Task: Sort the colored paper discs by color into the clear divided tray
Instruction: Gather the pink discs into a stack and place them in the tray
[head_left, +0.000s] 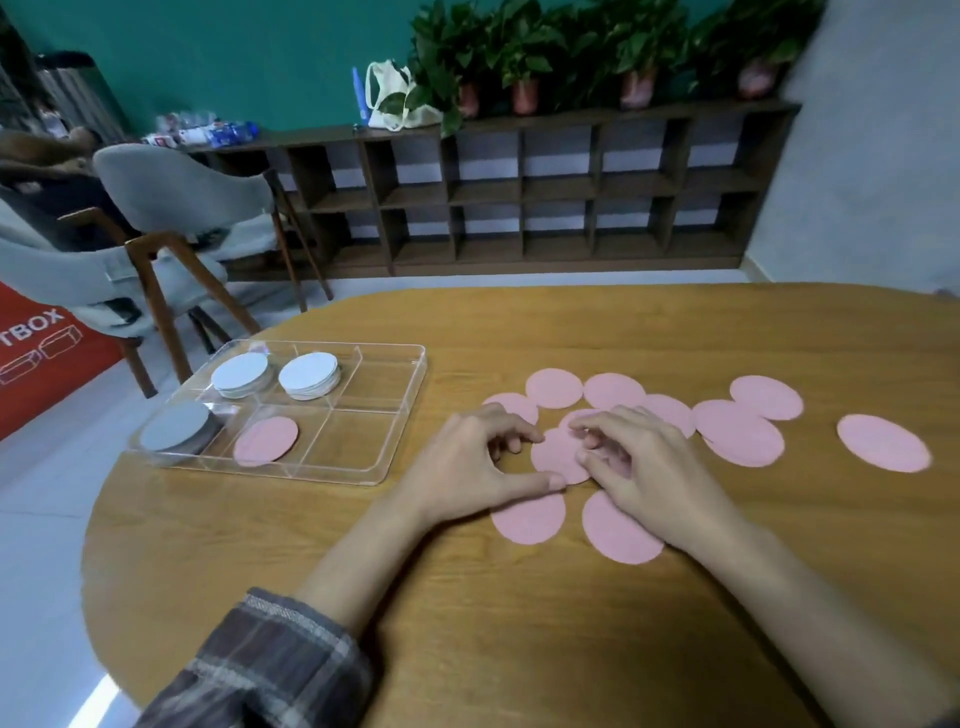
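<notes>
An oval wooden desk (519, 623) with a visible grain fills the lower part of the view. Over its middle, the left hand (478, 457) has its fingers curled, and the thumb and forefinger grip the rim of the central pink disc (558, 457). The right hand (639, 462), also curled, pinches the same disc at its opposite edge. A plaid sleeve (270, 660) covers the left forearm.

Around the hands lie the loose pink discs (553, 388), flat on the wood. Several overlap, two sit nearer the person, and one lone disc (883, 442) lies apart to the right.

Left of them, near the desk's edge, stands the clear divided tray (400, 415). Its far row holds two stacks of pale discs, one (241, 374) in the left compartment and one (310, 375) in the middle. In the near row a greyish stack (174, 426) fills the left compartment and a single pink disc (266, 440) lies in the middle one.

Beyond the desk, a dark wooden cubby shelf (519, 192) runs along a teal wall (260, 62), with potted plants (524, 62) and a cloth bag (389, 98) on top. Grey chairs (182, 192) with wooden legs stand on the pale floor (41, 493) to the left, beside a red sign (47, 358).
</notes>
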